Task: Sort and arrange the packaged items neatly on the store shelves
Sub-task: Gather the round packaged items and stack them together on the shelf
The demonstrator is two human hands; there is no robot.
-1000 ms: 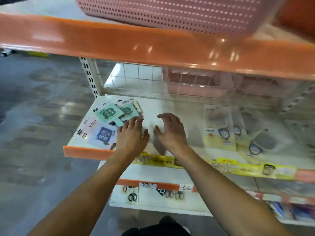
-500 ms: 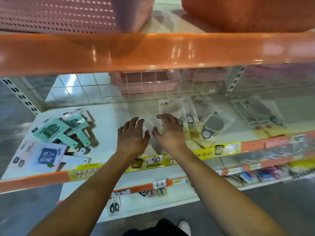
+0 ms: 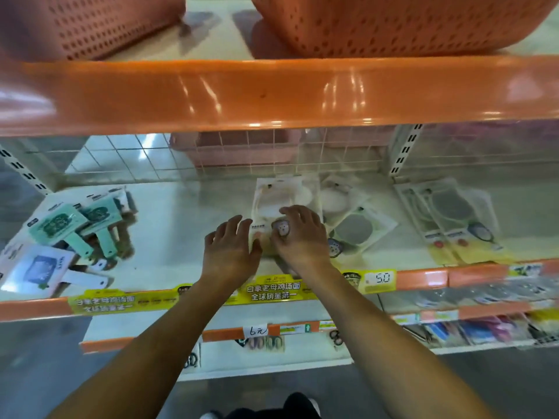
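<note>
From the head camera, the only view, you have both hands on one cream packet [image 3: 282, 204] lying flat on the middle shelf [image 3: 193, 213]. Your left hand [image 3: 231, 247] rests at the packet's near left corner with its fingers spread and fairly straight, the tips just reaching the left edge; it reads as a steadying press, not a grip. Your right hand [image 3: 302, 237] lies over the packet's lower right part, its fingers bent down onto the wrapper, the thumb beside the small round bear print. Whether that hand pinches the edge or only presses I cannot tell.

The likely reason for two hands is that a slick, flat wrapper slides on a smooth shelf, so one hand on each side lets you square it up.

Beyond your right fingertips, the rest of the packet runs toward the wire grid back [image 3: 127, 155]. Just right of your right fingers sit overlapping packets with grey ovals [image 3: 355, 229], fanned crookedly, probably next to tidy. Farther right lies a neater row of similar packets [image 3: 453, 213].

Well left of your left fingers, the green handled cards [image 3: 65, 223] are heaped at odd angles, with a white and blue card [image 3: 39, 267] nearer the shelf lip.
</note>
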